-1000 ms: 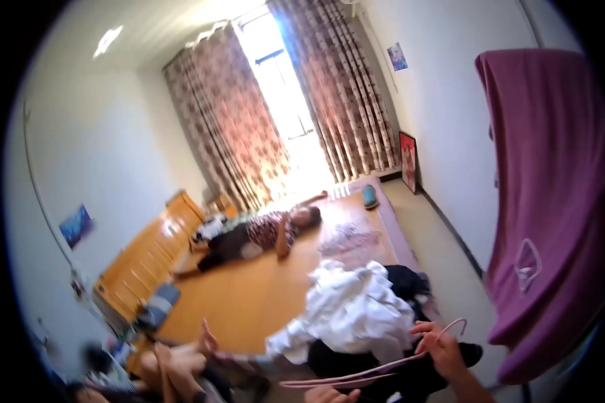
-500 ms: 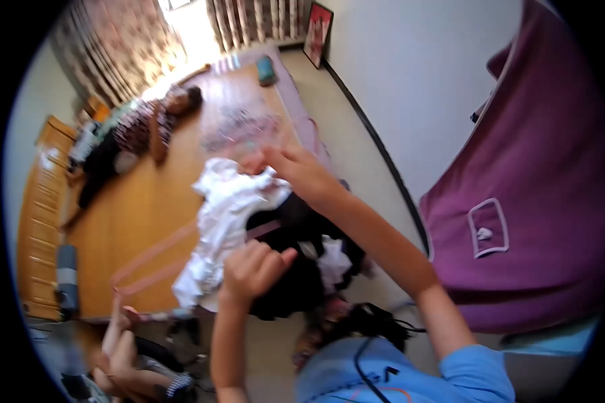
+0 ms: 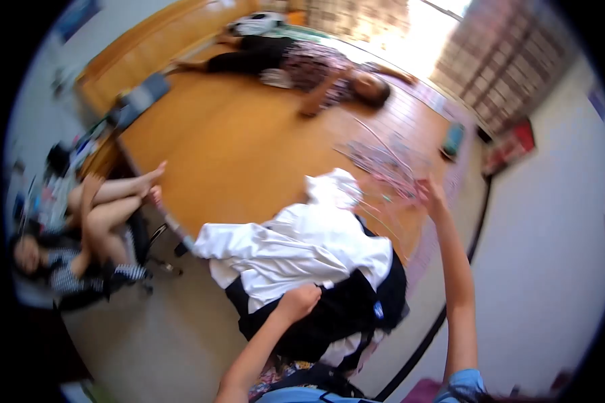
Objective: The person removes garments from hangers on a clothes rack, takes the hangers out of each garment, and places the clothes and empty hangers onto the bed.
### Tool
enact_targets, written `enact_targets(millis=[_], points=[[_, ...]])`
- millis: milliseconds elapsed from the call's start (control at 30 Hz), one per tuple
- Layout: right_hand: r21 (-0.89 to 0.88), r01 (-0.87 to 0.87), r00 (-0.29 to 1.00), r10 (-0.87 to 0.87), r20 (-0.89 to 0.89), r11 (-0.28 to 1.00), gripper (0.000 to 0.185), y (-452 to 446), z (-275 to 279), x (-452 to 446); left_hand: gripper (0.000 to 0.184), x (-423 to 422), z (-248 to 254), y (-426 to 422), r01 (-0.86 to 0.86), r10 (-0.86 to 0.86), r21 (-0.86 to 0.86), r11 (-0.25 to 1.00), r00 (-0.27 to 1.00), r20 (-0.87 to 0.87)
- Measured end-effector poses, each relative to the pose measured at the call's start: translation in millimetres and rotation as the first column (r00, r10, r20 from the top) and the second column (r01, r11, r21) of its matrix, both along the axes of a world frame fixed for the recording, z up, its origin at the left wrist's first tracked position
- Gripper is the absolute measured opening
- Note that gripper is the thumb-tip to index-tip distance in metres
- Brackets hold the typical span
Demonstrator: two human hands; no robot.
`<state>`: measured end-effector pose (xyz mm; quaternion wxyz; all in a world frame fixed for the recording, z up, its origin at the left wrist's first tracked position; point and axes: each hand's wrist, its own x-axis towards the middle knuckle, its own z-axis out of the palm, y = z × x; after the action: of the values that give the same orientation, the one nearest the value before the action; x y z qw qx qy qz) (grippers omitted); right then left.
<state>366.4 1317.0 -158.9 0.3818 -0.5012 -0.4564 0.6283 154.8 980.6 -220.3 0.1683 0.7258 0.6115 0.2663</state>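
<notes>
My left hand (image 3: 299,302) is curled into a fist at the lower edge of a white shirt (image 3: 296,235), over black clothing (image 3: 339,322). Whether cloth is pinched inside the fist is hidden. The shirt lies crumpled on the heap at the bed's near corner. My right hand (image 3: 431,196) is stretched out to the far right, beside a tangle of thin pink and grey clothes hangers (image 3: 383,164) on the bed. Its fingers are blurred, so I cannot make out whether a hanger is in them.
One person (image 3: 316,67) lies across the far side of the wooden bed (image 3: 235,154). Another person (image 3: 94,235) sits at the left with feet against the bed's edge. A teal roll-shaped object (image 3: 452,141) is near the far right corner. The wall runs along the right.
The view has swung left. My right hand has moved from above the white clothing out to the hangers. The pink loop stretched across the bed no longer shows there. My left fist stays near the clothes.
</notes>
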Motion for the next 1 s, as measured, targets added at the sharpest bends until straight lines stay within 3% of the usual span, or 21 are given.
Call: enact_targets(millis=[67, 100, 133, 200, 267, 333, 367, 400, 467, 600, 700, 767, 833, 867, 933, 967, 1000], points=[[0.098, -0.086, 0.984, 0.07, 0.163, 0.991, 0.038, 31, -45, -21, 0.02, -13, 6, -29, -0.127, 0.127, 0.007, 0.992, 0.991, 0.034], [0.191, -0.114, 0.951, 0.052, 0.304, 0.975, 0.038, 35, -59, -35, 0.035, -17, 22, -49, -0.198, 0.198, -0.003, 0.98, 0.98, -0.039], [0.306, -0.159, 0.902, 0.013, 0.432, 0.939, 0.037, 33, -72, -55, 0.039, -24, 26, -69, -0.222, 0.22, -0.045, 0.974, 0.974, -0.053], [0.484, -0.293, 0.81, -0.055, 0.583, 0.825, 0.037, 13, -93, -99, 0.038, -31, 41, -114, -0.341, 0.331, -0.03, 0.94, 0.928, -0.169], [0.541, -0.473, 0.756, 0.004, 0.655, 0.696, 0.036, -36, -112, -150, 0.034, -34, 39, -165, -0.466, 0.443, -0.062, 0.883, 0.868, -0.223], [0.499, -0.692, 0.665, 0.191, 0.722, 0.521, 0.035, -95, -128, -205, 0.028, -32, 28, -215, -0.58, 0.533, -0.112, 0.807, 0.796, -0.288], [0.47, -0.778, 0.603, 0.285, 0.745, 0.418, 0.035, -130, -133, -228, 0.018, -30, 21, -239, -0.634, 0.612, -0.035, 0.773, 0.758, -0.224], [0.419, -0.864, 0.5, 0.376, 0.78, 0.279, 0.035, -168, -134, -251, 0.012, -24, 15, -262, -0.698, 0.683, -0.089, 0.71, 0.714, -0.155], [0.338, -0.941, 0.293, 0.501, 0.814, 0.0, 0.034, -246, -133, -290, 0.01, -9, 21, -304, -0.814, 0.786, -0.151, 0.561, 0.581, -0.212], [0.18, -0.852, -0.098, 0.489, 0.867, -0.491, 0.033, -408, -128, -343, 0.011, 17, 29, -391, -0.913, 0.92, -0.154, 0.378, 0.389, -0.052], [0.046, -0.711, -0.301, 0.363, 0.882, -0.702, 0.032, -509, -127, -362, 0.012, 35, 8, -448, -0.971, 0.975, -0.101, 0.217, 0.21, 0.074], [-0.022, -0.608, -0.378, 0.265, 0.887, -0.794, 0.031, -576, -132, -375, 0.012, 43, 7, -505, -0.99, 0.991, -0.07, 0.124, 0.12, 0.065], [-0.085, -0.506, -0.415, 0.156, 0.896, -0.858, 0.03, -633, -138, -388, 0.013, 58, 20, -548, -0.962, 0.99, -0.272, 0.011, 0.049, -0.134], [-0.104, -0.451, -0.409, 0.102, 0.907, -0.886, 0.03, -661, -142, -395, 0.013, 66, 17, -568, -0.954, 0.992, -0.297, -0.026, 0.012, -0.124], [-0.077, -0.306, -0.32, 0.026, 0.947, -0.949, 0.029, -713, -154, -416, 0.016, 79, 11, -618, -0.933, 0.937, -0.204, -0.298, -0.326, 0.123], [-0.039, -0.234, -0.259, 0.024, 0.965, -0.971, 0.029, -734, -158, -427, 0.016, 86, 19, -638, -0.923, 0.928, -0.213, -0.32, -0.35, 0.124], [0.005, -0.192, -0.218, 0.048, 0.975, -0.981, 0.028, -760, -161, -436, 0.018, 88, 32, -659, -0.857, 0.823, -0.209, -0.471, -0.512, 0.246]])
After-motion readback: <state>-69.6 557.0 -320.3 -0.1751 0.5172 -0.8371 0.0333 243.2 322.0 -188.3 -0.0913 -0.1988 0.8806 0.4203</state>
